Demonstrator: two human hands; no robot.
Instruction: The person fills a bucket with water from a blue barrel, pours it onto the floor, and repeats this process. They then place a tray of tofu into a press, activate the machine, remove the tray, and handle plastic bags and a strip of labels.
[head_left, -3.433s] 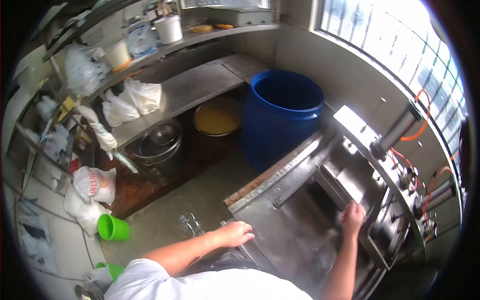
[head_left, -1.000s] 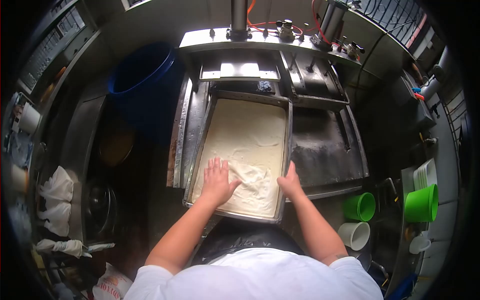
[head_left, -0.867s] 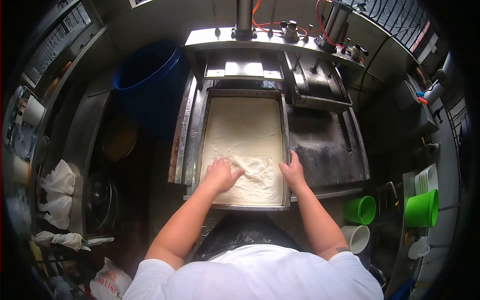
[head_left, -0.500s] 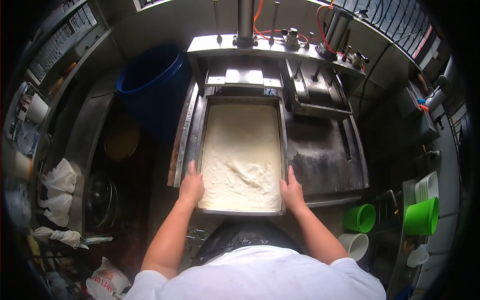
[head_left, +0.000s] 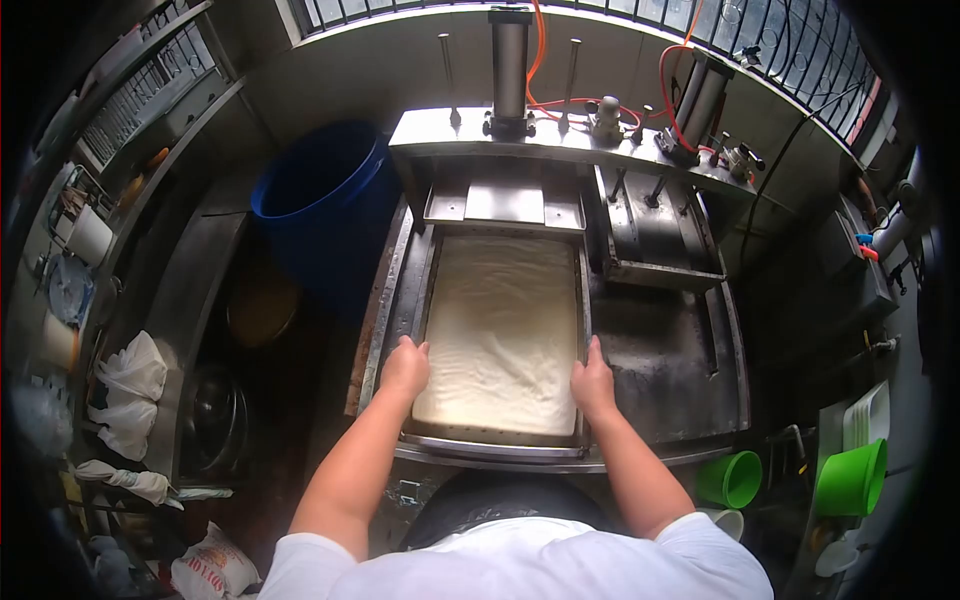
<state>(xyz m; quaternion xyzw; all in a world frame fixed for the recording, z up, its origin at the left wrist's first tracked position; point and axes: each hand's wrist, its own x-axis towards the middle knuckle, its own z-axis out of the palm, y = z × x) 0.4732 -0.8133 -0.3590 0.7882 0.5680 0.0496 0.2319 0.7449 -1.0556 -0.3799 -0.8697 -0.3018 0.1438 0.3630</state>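
A long rectangular metal tray [head_left: 490, 447] lies on the steel bench under the press, its far end close to the press plate [head_left: 505, 204]. Inside it spreads a pale cream, cloth-like layer [head_left: 500, 330] with low wrinkles. My left hand [head_left: 405, 369] holds the tray's left wall, thumb pointing forward. On the opposite wall, my right hand [head_left: 594, 382] has the same hold, its thumb along the rim. Both hands' undersides are hidden.
The press frame [head_left: 560, 140] with upright cylinders and orange hoses stands behind. A second metal mould [head_left: 665, 272] sits at the right. A blue barrel [head_left: 325, 200] is at back left; green buckets [head_left: 852, 478] are at lower right.
The tray has slid forward, farther onto the bench and closer to the press plate, with both hands still on its sides. The pale layer looks flatter. My view has tilted up slightly.
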